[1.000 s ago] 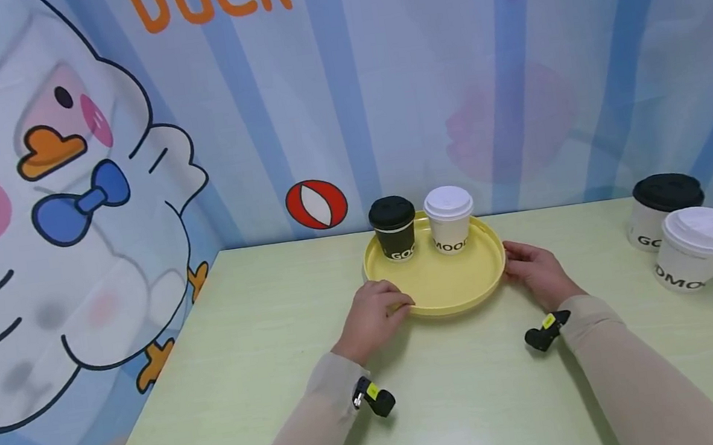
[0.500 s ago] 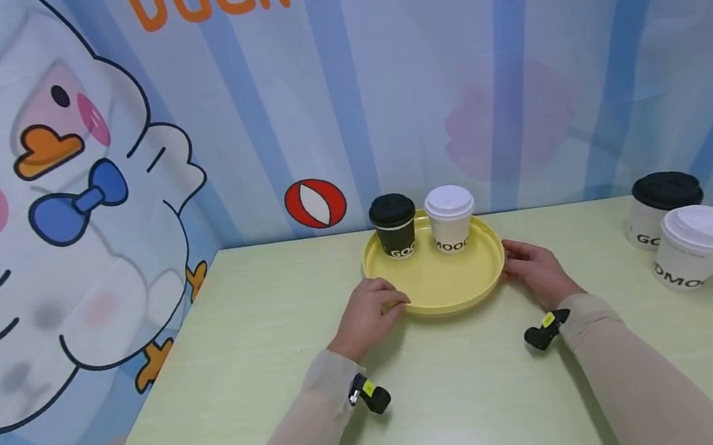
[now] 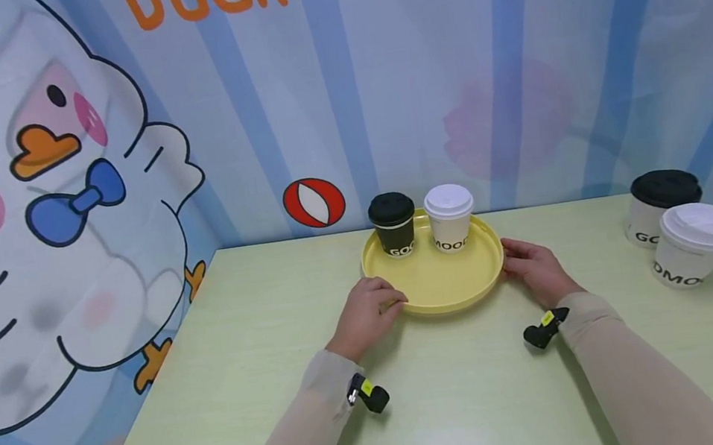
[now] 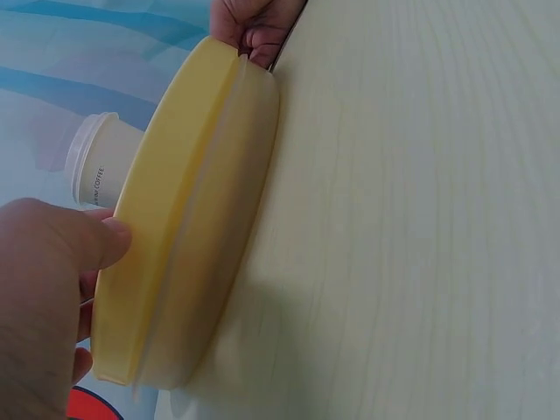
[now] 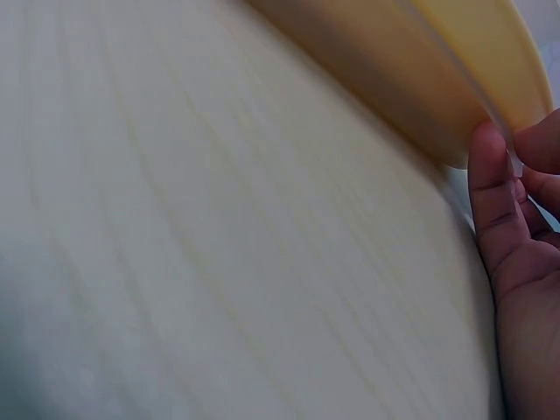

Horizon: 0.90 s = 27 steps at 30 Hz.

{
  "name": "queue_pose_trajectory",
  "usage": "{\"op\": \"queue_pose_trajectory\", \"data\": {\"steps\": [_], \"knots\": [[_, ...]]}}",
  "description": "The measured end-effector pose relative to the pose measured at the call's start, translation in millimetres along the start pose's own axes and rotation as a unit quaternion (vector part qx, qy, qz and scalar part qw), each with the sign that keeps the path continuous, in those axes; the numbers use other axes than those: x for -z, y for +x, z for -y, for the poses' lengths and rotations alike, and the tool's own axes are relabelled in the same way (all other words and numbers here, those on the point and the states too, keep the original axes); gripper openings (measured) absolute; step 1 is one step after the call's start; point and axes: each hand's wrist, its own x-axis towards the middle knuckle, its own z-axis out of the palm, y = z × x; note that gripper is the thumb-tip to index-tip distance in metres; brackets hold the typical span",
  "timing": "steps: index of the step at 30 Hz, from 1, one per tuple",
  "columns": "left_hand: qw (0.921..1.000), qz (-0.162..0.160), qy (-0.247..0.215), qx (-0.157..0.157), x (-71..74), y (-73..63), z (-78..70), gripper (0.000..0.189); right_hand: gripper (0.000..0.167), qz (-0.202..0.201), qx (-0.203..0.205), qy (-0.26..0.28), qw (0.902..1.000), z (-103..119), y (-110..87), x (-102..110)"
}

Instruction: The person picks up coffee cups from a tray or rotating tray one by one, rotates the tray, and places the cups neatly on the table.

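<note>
A round yellow tray (image 3: 450,279) with a raised rim lies toward the back of the table. Two small lidded paper cups stand upright in its rear part: a black cup (image 3: 395,236) with a black lid and, to its right, a white cup (image 3: 450,229) with a white lid. My left hand (image 3: 368,311) holds the tray's front-left rim, its thumb (image 4: 109,245) against the yellow outer wall in the left wrist view. At the right rim, my right hand (image 3: 537,272) pinches the edge; the right wrist view shows a finger (image 5: 494,179) under it.
At the table's right side stand two larger lidded cups, a white cup with a black lid (image 3: 663,191) and, overlapping it in front, an all-white cup (image 3: 692,253). A cartoon duck backdrop (image 3: 405,81) rises behind the pale table (image 3: 269,384).
My left hand has slid slightly left along the rim. The right hand keeps its place, and the tray and cups stand nearly as before.
</note>
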Motion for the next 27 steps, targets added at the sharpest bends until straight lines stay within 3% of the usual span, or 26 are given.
{"op": "queue_pose_trajectory", "data": {"steps": [14,18,20,23,27], "knots": [[1.0,0.002,0.001,0.008,4.8,0.8,1.5,0.014,0.063,0.001,0.004,0.0,1.0,-2,1.8,2],[0.9986,-0.037,-0.028,0.027,6.6,0.8,3.6,0.026,0.062,0.0,0.005,-0.001,1.0,-2,2.0,1],[0.9944,-0.073,-0.056,0.052,7.3,1.6,4.6,0.036,0.062,0.0,0.004,-0.001,1.0,-2,2.2,1],[0.9816,-0.122,-0.103,0.104,6.3,4.3,6.7,0.05,0.063,-0.001,-0.001,0.001,1.0,-2,2.4,1],[0.9627,-0.15,-0.155,0.163,-0.4,8.9,11.3,0.062,0.063,-0.003,-0.007,-0.001,1.0,-2,1.7,1]]}}
